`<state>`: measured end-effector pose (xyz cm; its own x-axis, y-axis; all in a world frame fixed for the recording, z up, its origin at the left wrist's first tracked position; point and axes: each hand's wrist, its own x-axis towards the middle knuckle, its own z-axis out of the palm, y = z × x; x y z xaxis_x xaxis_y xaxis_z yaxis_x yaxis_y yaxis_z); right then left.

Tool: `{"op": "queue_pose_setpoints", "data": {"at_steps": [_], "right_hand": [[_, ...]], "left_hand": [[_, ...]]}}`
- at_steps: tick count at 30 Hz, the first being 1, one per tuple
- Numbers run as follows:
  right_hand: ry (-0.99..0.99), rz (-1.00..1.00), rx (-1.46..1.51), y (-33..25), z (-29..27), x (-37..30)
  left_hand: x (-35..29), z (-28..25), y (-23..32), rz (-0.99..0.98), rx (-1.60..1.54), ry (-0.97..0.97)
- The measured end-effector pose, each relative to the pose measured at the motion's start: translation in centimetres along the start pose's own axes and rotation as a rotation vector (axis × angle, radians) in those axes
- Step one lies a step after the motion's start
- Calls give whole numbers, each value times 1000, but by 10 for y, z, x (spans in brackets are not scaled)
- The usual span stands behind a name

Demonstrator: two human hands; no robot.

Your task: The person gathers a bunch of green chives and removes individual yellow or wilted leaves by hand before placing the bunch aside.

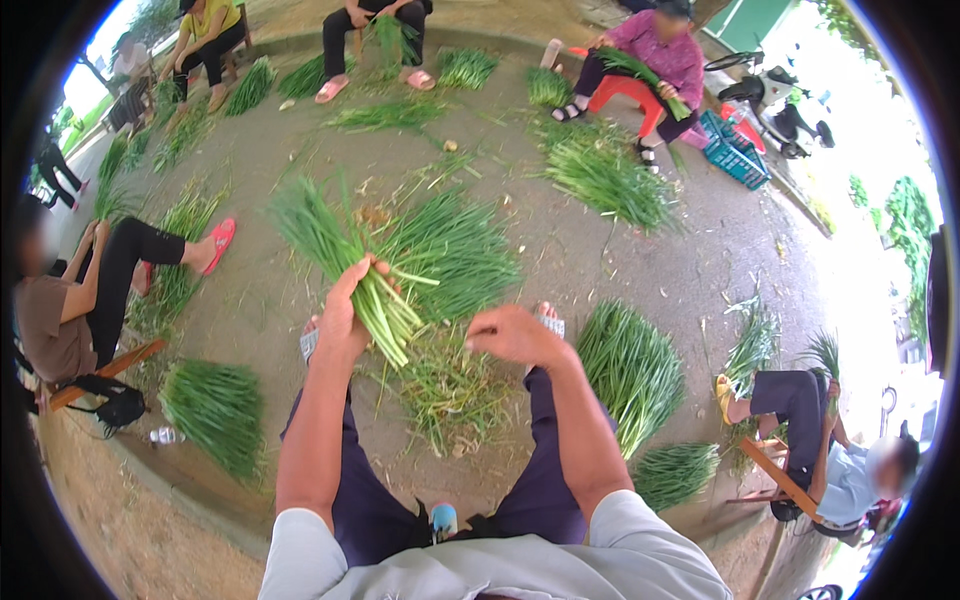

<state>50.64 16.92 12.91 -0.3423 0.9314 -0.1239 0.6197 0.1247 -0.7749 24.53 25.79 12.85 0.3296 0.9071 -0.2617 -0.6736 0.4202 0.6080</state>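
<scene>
My left hand (350,305) is closed around a loose bunch of spring onions (318,235), their pale stem ends toward me and the green leaves pointing away to the left. To its right, my right hand (515,335) hangs apart from the bunch with its fingers curled and pinched together; whether anything small is between the fingertips is hidden. Beyond the hands, a spread pile of spring onions (455,250) lies on the ground. Under and between my hands is a heap of yellowish trimmed leaves (455,390).
Neat bundles of spring onions lie by my right leg (630,370) and on my left (212,415). Several seated people hold or sit beside more onions around me. A teal crate (735,150) and a parked scooter (775,105) stand at the far right.
</scene>
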Motion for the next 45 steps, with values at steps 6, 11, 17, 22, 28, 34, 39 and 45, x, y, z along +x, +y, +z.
{"op": "queue_pose_setpoints", "data": {"at_steps": [6,11,17,22,28,34,39,45], "right_hand": [[-124,-3,-173,9,15,2],[136,128,-102,0,19,8],[40,233,705,-20,12,13],[-1,202,638,-20,-5,5],[-65,171,680,-27,2,8],[-156,286,379,-48,28,17],[-44,220,777,-50,52,26],[25,331,1228,-52,63,27]], "left_hand": [[-5,4,1,-34,44,-5],[-9,5,-5,-92,40,-48],[-2,1,-15,-86,31,-48],[-4,1,-10,-82,45,-78],[-7,4,-18,-118,105,-112],[-14,9,-46,-133,263,-173],[-16,6,-46,-148,449,-163],[-19,15,-46,-164,390,-105]]}}
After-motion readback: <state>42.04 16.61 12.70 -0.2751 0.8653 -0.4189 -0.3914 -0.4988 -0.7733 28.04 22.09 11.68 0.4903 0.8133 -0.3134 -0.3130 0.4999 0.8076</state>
